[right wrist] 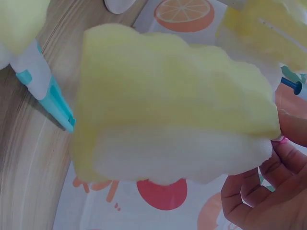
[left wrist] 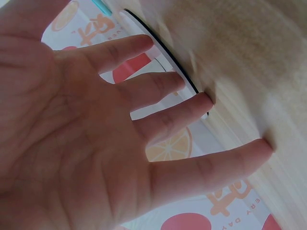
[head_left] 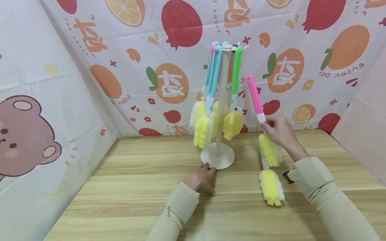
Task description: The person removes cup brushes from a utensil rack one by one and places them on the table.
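Observation:
My right hand pinches a sponge bottle brush by the white neck below its pink handle. The brush is held up with its handle on top and its yellow and white sponge head hanging below. Straight, spread fingers of my left hand rest at the front edge of the white stand's round base; in the left wrist view its fingertips meet the base rim and the table. Several similar brushes hang from the stand's top hooks, among them a blue-handled one and a green-handled one.
Another sponge brush lies on the wooden table under the held one, its teal handle showing in the right wrist view. A fruit-printed cloth hangs behind the table, and a bear-printed cloth covers the left side.

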### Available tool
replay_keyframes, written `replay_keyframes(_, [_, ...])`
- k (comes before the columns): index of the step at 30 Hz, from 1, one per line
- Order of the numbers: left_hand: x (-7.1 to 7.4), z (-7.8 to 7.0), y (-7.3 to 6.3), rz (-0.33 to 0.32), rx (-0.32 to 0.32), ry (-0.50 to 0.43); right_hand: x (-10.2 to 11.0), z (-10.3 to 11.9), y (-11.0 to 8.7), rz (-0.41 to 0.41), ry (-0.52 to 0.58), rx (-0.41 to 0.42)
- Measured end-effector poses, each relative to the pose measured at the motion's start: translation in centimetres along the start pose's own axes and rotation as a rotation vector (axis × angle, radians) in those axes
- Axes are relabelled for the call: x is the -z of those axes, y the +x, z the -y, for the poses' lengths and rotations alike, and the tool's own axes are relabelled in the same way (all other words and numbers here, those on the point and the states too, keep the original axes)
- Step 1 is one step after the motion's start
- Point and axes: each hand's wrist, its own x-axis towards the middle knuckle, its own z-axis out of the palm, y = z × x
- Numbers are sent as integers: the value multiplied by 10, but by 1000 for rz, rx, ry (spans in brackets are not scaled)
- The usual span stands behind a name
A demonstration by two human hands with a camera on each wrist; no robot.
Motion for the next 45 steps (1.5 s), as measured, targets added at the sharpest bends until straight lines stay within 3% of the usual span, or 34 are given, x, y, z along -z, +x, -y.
replay_keyframes(18, [0, 0, 0, 4, 0, 6, -2, -12, -2, 41, -38, -11])
replay_keyframes(25, [0, 0, 0, 11, 7, 4, -3, -15, -3, 68, -54, -51])
replay_keyframes(45, [0, 0, 1, 3, 4, -4, -6, -33, -4, 72, -102, -47])
